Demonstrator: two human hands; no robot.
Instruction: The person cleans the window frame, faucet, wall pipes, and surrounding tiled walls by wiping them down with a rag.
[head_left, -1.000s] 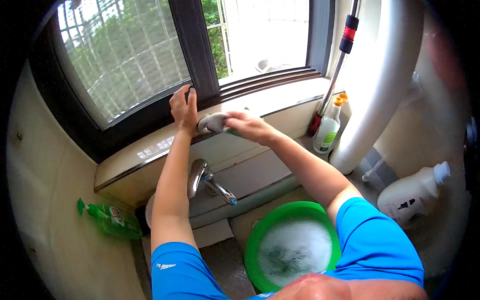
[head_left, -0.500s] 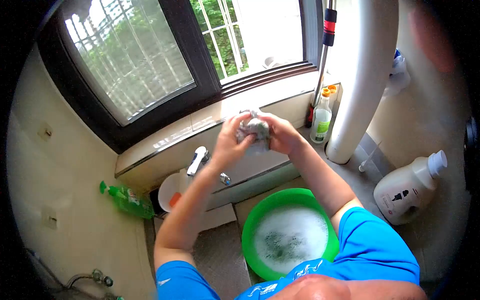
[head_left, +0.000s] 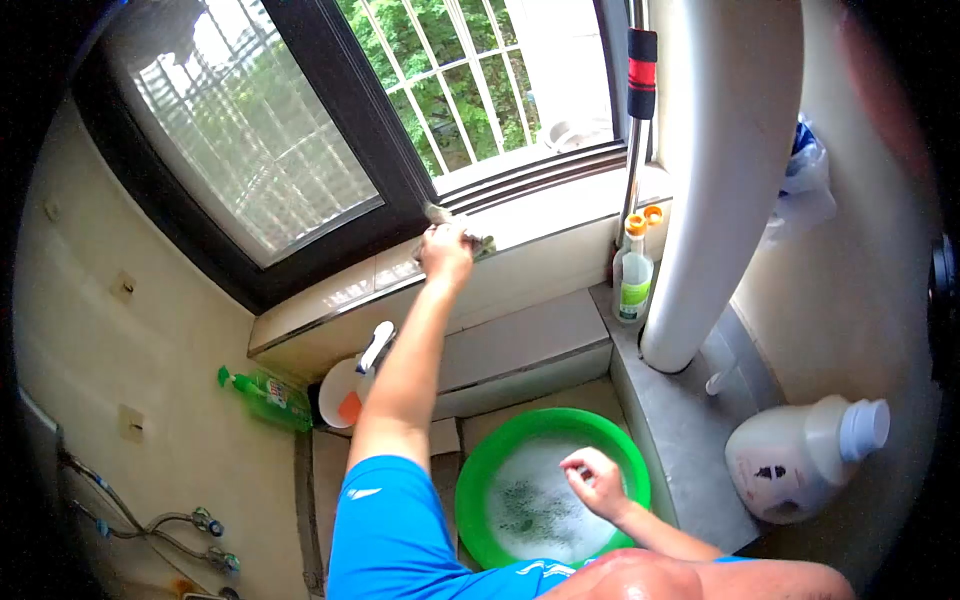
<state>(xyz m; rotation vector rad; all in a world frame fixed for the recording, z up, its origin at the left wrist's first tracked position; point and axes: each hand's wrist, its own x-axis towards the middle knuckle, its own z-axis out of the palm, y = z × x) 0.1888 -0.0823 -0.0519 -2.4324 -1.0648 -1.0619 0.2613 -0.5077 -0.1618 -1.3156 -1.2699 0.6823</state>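
Observation:
My left hand is stretched out to the windowsill, closed on a crumpled greyish cloth that lies against the sill by the window frame. Parts of the cloth stick out on both sides of my fingers. Over the right side of a green basin, my right hand hangs with its fingers curled in and nothing visible in them. White suds and water fill the basin.
Right of the basin stands a large white jug. A clear bottle with an orange cap and a pole are beside the white pipe. To the left are a green bottle and a white bucket.
My hands have parted. The left has carried the cloth up to the windowsill; the right has let go of it and come back down over the basin.

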